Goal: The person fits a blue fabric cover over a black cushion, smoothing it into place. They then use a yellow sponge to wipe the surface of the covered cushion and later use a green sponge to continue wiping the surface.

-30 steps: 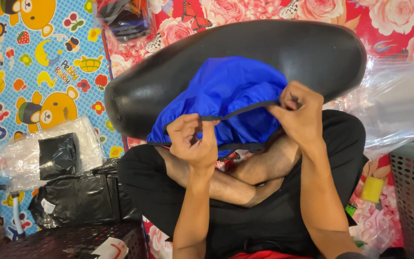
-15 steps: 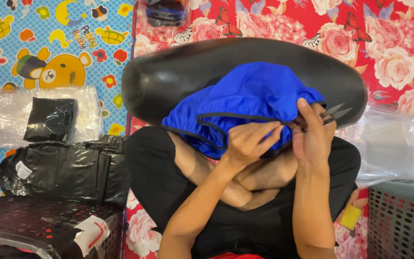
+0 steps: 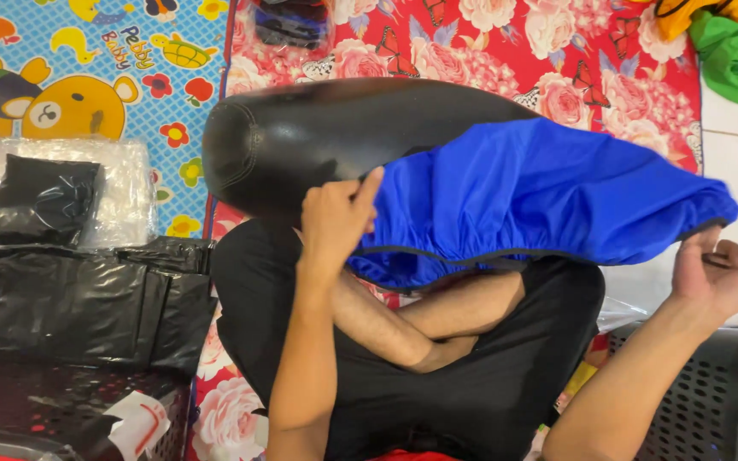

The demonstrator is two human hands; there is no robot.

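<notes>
I watch the black seat (image 3: 318, 141) lying across the person's crossed legs, and I place everything else against it. A blue elastic cover (image 3: 540, 201) is drawn over the seat's right portion, its dark hem running just under the seat's lower edge, while the seat's left end remains bare and glossy. The left hand (image 3: 335, 218) sits at the middle of the seat's near side, thumb and fingers pressed together on the hem where blue cloth meets black vinyl, so it is pinching the blue elastic cover there. The right hand (image 3: 723, 269) is past the seat's right end, fingers curled upward and hooked into the hem at the cloth's far tip; I cannot tell how firmly it grips. To do this step well, I judge that the right hand should keep that end anchored under the seat's tip while the left walks the hem along toward the bare end in short pulls, keeping the elastic below the seat's edge so it does not spring back. Left of the seat lie folded black plastic bags (image 3: 79, 299) and a clear packet with a black item (image 3: 40, 201). A dark slotted basket (image 3: 702, 393) stands below the seat's right end, and a red flowered mat (image 3: 489, 51) spreads behind it.
</notes>
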